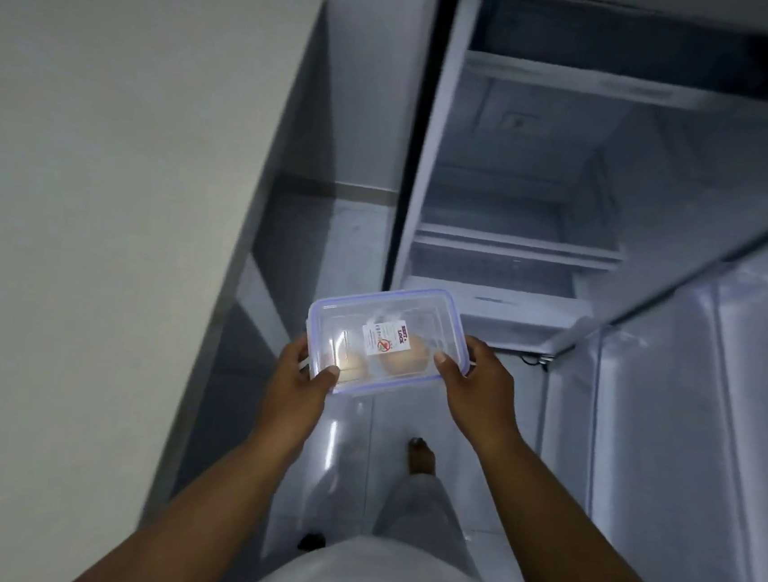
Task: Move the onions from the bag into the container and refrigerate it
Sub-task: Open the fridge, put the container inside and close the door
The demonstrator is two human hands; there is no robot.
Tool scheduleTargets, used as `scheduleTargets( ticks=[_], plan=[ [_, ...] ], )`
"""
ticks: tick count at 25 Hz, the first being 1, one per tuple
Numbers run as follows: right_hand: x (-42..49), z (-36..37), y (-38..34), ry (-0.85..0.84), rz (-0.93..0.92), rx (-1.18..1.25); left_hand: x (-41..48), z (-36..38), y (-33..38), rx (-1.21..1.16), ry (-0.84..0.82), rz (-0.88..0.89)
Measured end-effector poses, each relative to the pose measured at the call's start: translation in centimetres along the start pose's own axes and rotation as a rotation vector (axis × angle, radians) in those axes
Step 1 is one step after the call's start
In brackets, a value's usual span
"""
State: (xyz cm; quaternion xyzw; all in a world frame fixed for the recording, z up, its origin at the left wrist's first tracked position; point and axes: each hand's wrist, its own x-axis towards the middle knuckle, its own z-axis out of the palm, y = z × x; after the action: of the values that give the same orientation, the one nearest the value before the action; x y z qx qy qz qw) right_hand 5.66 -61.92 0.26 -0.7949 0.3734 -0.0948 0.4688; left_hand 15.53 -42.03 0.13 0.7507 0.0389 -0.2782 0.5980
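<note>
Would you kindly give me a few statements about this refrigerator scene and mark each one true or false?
1. Both hands hold the container. True: the left hand grips its near left corner and the right hand its right end.
2. The container's lid is off. False: the blue-rimmed clear lid is on, with a sticker on top.
3. The refrigerator stands open. True: its door is swung out to the right.
4. The container already rests on a shelf. False: it is held in the air in front of the refrigerator.
5. Onions show through the lid. True.
</note>
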Motion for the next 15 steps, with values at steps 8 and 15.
scheduleTargets(
  ticks=[8,15],
  plan=[
    [12.1,-9.0,9.0,0.185,0.138,0.017,11.3,17.3,2.2,0.131,-0.277,-0.073],
    [28.5,-9.8,17.8,0.211,0.109,-0.085,24.0,28.6,0.3,0.072,-0.335,-0.034]
  ],
)
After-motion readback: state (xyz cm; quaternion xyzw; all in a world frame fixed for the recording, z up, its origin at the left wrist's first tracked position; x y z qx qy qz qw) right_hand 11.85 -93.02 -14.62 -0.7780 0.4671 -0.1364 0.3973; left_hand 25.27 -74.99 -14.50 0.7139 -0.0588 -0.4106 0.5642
